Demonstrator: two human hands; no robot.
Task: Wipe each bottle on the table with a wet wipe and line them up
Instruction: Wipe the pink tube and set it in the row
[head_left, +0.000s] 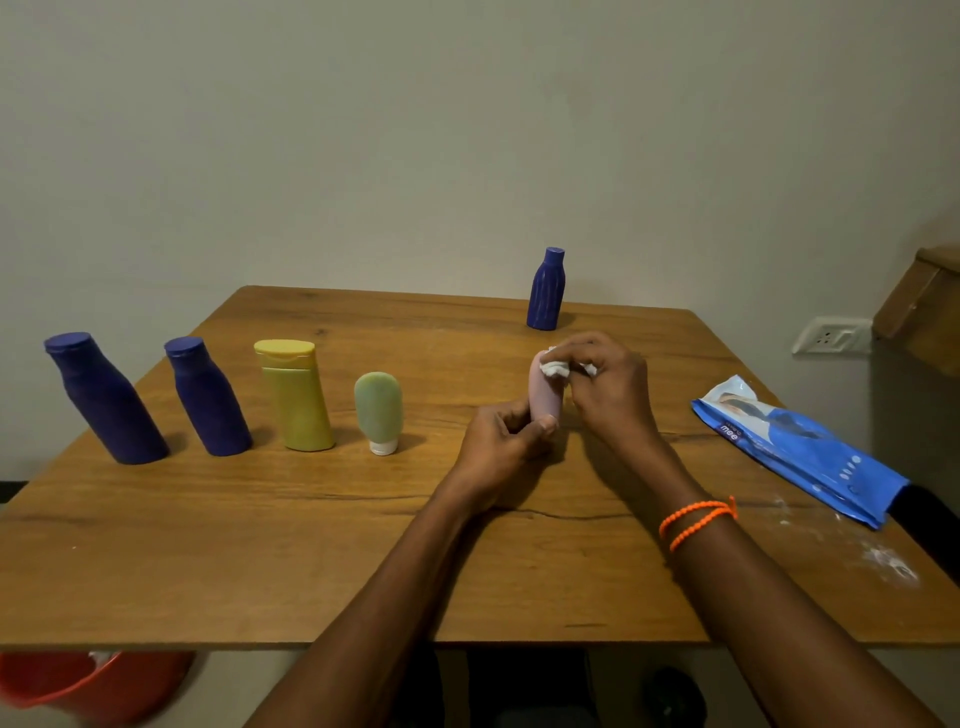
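Behind the wooden surface (260, 545) there's a plain, pale wall (415, 130) filling the whole background. Off to the right, low on that wall, sits a white socket plate (831, 335), and just beyond it the corner of a brown wooden cabinet (919, 306) juts into view. On the near right part of the surface, a scatter of white powder (888, 564) marks the wood. A dark crack (561, 515) runs along the grain near the middle. Down at the bottom left, below the edge, a red bucket (88, 686) peeks out, blurred. Under the near edge it's dark, shapes too dim to tell.
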